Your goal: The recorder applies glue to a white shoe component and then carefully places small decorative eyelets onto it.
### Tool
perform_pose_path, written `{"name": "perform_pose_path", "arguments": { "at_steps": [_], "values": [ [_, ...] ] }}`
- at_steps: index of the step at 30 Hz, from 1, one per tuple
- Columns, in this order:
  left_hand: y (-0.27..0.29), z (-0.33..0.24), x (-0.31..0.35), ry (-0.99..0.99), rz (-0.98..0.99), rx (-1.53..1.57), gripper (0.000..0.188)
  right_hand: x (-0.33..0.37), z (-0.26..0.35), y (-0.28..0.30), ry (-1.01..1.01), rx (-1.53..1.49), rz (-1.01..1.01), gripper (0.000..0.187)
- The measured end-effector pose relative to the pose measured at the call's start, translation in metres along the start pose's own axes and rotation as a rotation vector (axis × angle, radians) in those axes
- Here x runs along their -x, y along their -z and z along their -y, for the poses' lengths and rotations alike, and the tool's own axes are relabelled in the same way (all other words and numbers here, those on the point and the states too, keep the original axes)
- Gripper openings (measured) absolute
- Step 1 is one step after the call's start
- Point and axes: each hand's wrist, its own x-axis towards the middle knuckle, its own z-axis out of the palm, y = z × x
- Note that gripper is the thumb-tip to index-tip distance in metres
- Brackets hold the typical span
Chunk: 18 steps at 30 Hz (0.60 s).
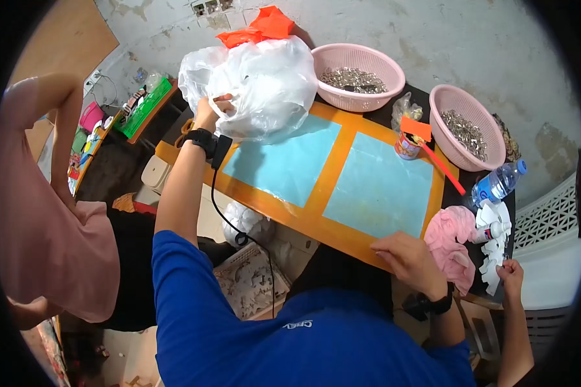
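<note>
A large, bulging white plastic bag (265, 84) sits at the back left of the table. My left hand (212, 115) is at its left side, with thumb and fingers closed on the thin plastic; part of the fingers is hard to make out. My right hand (412, 257) rests at the table's near edge, fingers loosely stretched to the left, holding nothing. Just right of it lies a crumpled pink cloth (450, 244). Between the hands are two light blue sheets (379, 184) framed with orange-yellow borders on the tabletop.
Two pink baskets (361, 51) of small metal pieces stand at the back. Nearby are a small tub (407, 146) with a red-handled tool and a water bottle (499, 182). Another person's hand (511, 276) touches white strips (494, 258). Someone in pink (51, 238) stands left.
</note>
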Motion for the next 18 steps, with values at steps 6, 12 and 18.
{"name": "perform_pose_path", "arguments": {
  "at_steps": [6, 12, 18],
  "values": [
    [0.021, -0.011, 0.011, -0.072, -0.221, -0.169, 0.033, 0.024, -0.005, 0.01, -0.031, -0.034, -0.038, 0.013],
    [0.088, -0.069, 0.067, -0.142, -0.332, -0.086, 0.028, 0.021, 0.0, 0.005, -0.007, -0.102, -0.011, 0.012],
    [0.103, -0.153, 0.136, -0.144, -0.128, 0.054, 0.03, -0.01, -0.008, 0.001, 0.042, -0.223, 0.057, 0.017]
  ]
}}
